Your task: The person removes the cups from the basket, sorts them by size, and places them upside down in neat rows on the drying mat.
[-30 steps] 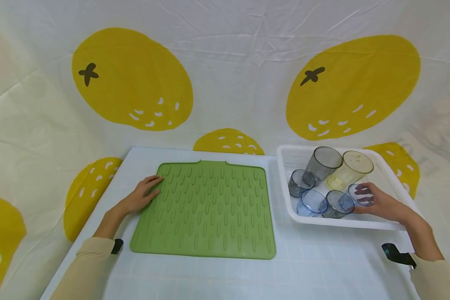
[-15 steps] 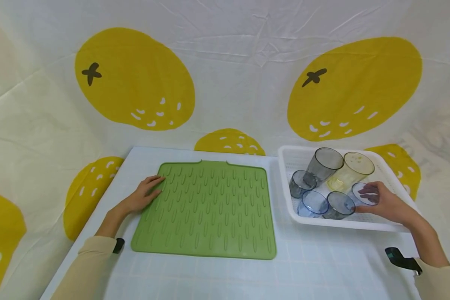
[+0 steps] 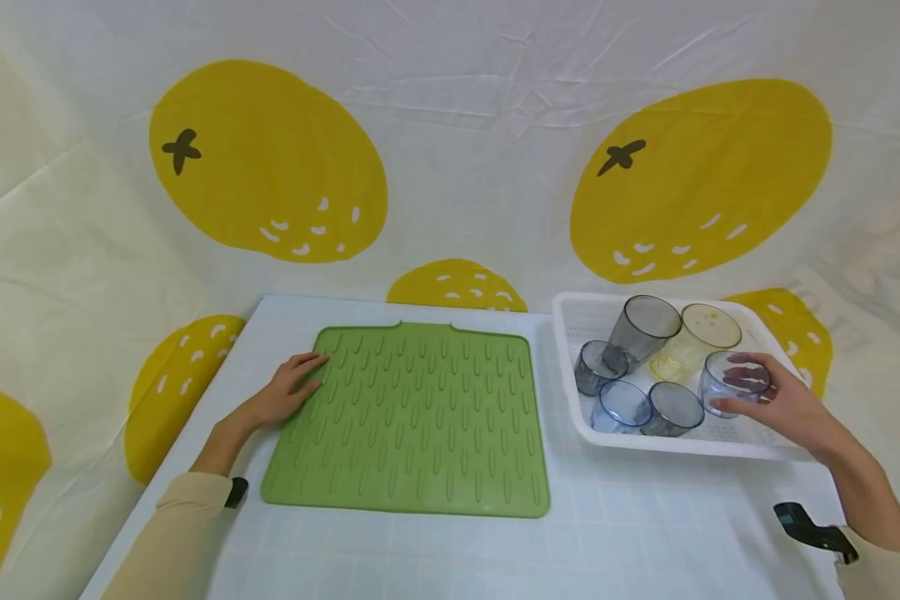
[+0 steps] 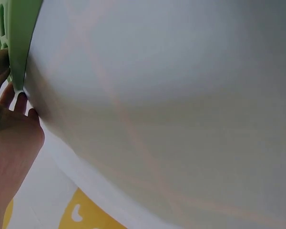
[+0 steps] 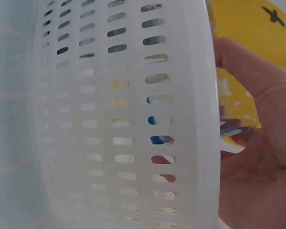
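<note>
Facing us and filling the sides, a pale hanging cloth (image 3: pixel 480 175) walls in the room; we see nothing beyond its big yellow fruit prints (image 3: pixel 270 158). In front of it spreads our worktop (image 3: pixel 420 554), pale with faint grid lines, and flat enough, we judge, to take glass set down gently. On it lies the green ribbed mat (image 3: pixel 412 425); near its right side stands the white slotted basket (image 3: pixel 690 446), whose raised rim we should clear before going sideways. Towards its back are a tall grey glass (image 3: pixel 633 337) and a tall yellow glass (image 3: pixel 690 350), best left unbrushed. Our left hand (image 3: pixel 279 392) rests fairly straight-fingered at the mat's left edge; whether it pinches that edge we cannot tell. Our right hand (image 3: pixel 795 408) has thumb and fingers curved round a blue-tinted glass (image 3: pixel 720 390) inside the basket; we cannot tell whether its base is raised. We would do well to hold it firmly without squeezing and draw it straight up: a small grey glass (image 3: pixel 672 410) is just beside it, and a knock could chip either.
</note>
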`<state>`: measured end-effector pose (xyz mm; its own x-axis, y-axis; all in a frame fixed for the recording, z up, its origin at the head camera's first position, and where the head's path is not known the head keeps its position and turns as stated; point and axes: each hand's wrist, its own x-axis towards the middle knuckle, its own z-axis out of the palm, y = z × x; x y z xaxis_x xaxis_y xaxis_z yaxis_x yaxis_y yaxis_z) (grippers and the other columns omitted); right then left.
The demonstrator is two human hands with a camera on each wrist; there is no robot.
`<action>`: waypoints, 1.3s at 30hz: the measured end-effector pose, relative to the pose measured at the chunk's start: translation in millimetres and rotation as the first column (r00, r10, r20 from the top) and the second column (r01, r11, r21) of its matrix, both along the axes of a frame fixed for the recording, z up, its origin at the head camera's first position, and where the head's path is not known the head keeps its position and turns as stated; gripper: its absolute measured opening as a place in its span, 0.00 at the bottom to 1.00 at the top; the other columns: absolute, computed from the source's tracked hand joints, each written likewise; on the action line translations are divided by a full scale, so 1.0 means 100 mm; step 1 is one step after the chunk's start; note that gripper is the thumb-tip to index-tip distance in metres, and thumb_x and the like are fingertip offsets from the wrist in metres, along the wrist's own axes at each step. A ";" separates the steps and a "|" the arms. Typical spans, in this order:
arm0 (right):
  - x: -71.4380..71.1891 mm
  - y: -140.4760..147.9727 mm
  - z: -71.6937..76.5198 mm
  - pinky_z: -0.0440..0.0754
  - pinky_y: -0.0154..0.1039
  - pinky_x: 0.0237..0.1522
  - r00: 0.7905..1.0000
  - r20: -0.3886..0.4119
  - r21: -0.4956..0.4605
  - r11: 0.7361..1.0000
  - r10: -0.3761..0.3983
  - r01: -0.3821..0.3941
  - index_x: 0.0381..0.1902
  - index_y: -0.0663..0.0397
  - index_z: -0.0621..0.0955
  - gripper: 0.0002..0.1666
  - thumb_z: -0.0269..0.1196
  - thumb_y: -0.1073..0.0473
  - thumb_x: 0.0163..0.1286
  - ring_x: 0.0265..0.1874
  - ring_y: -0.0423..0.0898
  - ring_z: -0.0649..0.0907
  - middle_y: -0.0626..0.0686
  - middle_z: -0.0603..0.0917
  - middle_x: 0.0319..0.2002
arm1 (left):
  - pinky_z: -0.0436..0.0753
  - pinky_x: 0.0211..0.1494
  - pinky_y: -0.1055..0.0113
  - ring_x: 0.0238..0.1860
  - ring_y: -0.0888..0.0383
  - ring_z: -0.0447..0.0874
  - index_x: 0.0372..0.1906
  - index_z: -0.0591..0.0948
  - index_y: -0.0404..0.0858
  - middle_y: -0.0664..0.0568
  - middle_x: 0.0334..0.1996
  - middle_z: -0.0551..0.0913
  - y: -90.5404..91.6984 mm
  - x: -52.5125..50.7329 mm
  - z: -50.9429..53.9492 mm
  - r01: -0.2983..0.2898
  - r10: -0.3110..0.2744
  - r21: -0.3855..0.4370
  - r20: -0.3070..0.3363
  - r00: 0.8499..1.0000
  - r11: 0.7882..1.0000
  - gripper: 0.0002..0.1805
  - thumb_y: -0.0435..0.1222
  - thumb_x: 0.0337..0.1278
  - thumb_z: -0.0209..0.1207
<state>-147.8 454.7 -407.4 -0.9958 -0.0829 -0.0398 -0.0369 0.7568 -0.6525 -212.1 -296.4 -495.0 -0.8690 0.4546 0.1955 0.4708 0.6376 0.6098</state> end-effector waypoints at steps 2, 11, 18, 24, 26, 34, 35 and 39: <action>0.02 -0.03 0.02 0.77 0.19 0.39 1.000 -0.004 -0.033 0.999 -0.018 0.017 0.76 0.57 0.59 0.44 0.68 0.53 0.73 0.44 0.14 0.70 0.67 0.71 0.64 | 0.60 0.66 0.27 0.67 0.22 0.60 0.68 0.68 0.18 0.20 0.66 0.64 0.00 0.00 0.00 0.004 -0.004 0.001 -0.001 1.000 1.000 0.24 0.23 0.73 0.53; 0.10 -0.20 0.16 0.76 0.18 0.40 0.997 -0.040 -0.162 0.985 -0.060 0.052 0.80 0.34 0.57 0.43 0.66 0.55 0.75 0.47 0.17 0.73 0.44 0.68 0.61 | 0.60 0.66 0.27 0.68 0.23 0.59 0.69 0.67 0.19 0.21 0.67 0.63 -0.01 -0.02 -0.01 0.004 -0.004 -0.001 0.011 1.000 1.000 0.24 0.24 0.73 0.53; 0.10 -0.40 0.27 0.76 0.17 0.42 0.995 -0.066 -0.215 0.975 -0.078 0.062 0.80 0.30 0.58 0.44 0.66 0.55 0.75 0.49 0.20 0.74 0.48 0.68 0.63 | 0.60 0.66 0.27 0.68 0.24 0.60 0.69 0.68 0.19 0.21 0.67 0.64 -0.02 -0.03 -0.01 0.004 -0.003 -0.009 0.009 1.000 1.000 0.24 0.24 0.73 0.54; 0.10 -0.57 0.33 0.77 0.18 0.45 0.991 -0.116 -0.271 0.962 -0.067 0.033 0.81 0.35 0.59 0.44 0.66 0.59 0.75 0.52 0.24 0.75 0.55 0.68 0.65 | 0.60 0.66 0.28 0.68 0.24 0.59 0.69 0.68 0.20 0.22 0.67 0.63 -0.02 -0.03 -0.02 0.005 -0.005 -0.002 0.022 1.000 1.000 0.24 0.24 0.74 0.54; 0.10 -0.64 0.34 0.77 0.18 0.46 0.990 -0.128 -0.296 0.955 -0.062 0.021 0.81 0.36 0.59 0.44 0.66 0.60 0.75 0.53 0.25 0.75 0.57 0.67 0.66 | 0.60 0.66 0.28 0.68 0.24 0.59 0.69 0.68 0.20 0.22 0.67 0.63 -0.02 -0.03 -0.02 0.009 -0.009 0.001 0.018 1.000 1.000 0.24 0.25 0.74 0.54; 0.05 -0.95 0.38 0.79 0.21 0.49 0.988 -0.150 -0.384 0.923 -0.034 -0.026 0.80 0.41 0.60 0.43 0.65 0.64 0.74 0.56 0.28 0.77 0.48 0.70 0.65 | 0.60 0.63 0.26 0.66 0.22 0.59 0.68 0.68 0.19 0.20 0.66 0.63 -0.02 -0.02 -0.02 0.020 -0.020 0.016 -0.008 1.000 1.000 0.24 0.25 0.73 0.54; 0.04 -0.98 0.38 0.79 0.22 0.49 0.987 -0.156 -0.392 0.919 -0.027 -0.036 0.80 0.41 0.60 0.43 0.65 0.65 0.74 0.56 0.29 0.77 0.48 0.71 0.65 | 0.60 0.63 0.26 0.66 0.22 0.59 0.68 0.68 0.19 0.20 0.66 0.63 -0.02 -0.02 -0.01 0.020 -0.020 0.017 -0.007 1.000 1.000 0.24 0.24 0.73 0.54; 0.02 -1.11 0.39 0.78 0.20 0.49 0.985 -0.169 -0.387 0.921 -0.029 -0.039 0.79 0.38 0.61 0.43 0.66 0.63 0.74 0.56 0.29 0.77 0.47 0.72 0.64 | 0.60 0.64 0.26 0.66 0.22 0.59 0.68 0.68 0.19 0.20 0.66 0.63 -0.01 -0.02 0.00 0.017 -0.017 0.016 0.001 1.000 1.000 0.24 0.24 0.73 0.54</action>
<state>-145.6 344.1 -368.7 -0.9845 -0.0629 0.1639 -0.1746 0.4457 -0.8780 -214.1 -297.1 -494.8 -0.8616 0.4659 0.2015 0.4803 0.6199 0.6205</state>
